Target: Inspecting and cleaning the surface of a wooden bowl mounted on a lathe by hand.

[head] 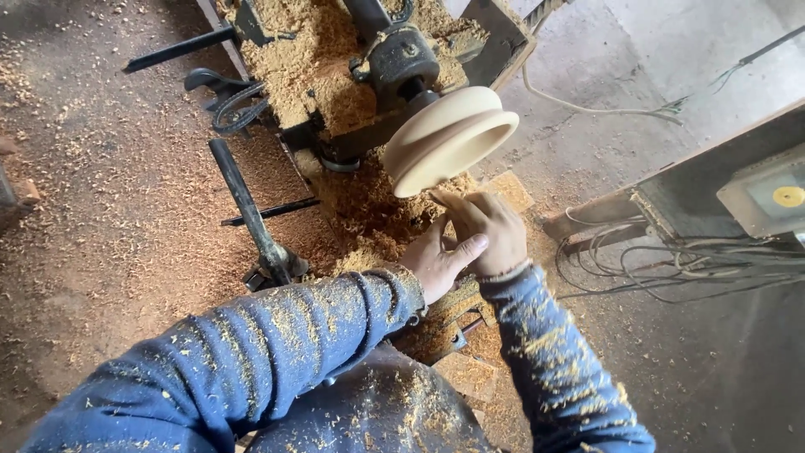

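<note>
A pale turned wooden bowl (449, 138) is mounted on the dark chuck (404, 60) of a wood lathe. My right hand (490, 231) is just below the bowl's rim, fingers curled and pointing up at its lower edge. Close beside it, my left hand (440, 262) has its thumb lying across the right hand. Whether either hand holds a small tool or abrasive is hidden by the fingers. Both sleeves are dark blue and flecked with shavings.
Heaps of sawdust (369, 210) cover the lathe bed and the floor. A long black lever (247, 205) and dark metal rods (180, 49) lie left of the lathe. Tangled cables (671, 268) run to a grey box with a yellow disc (767, 197) at right.
</note>
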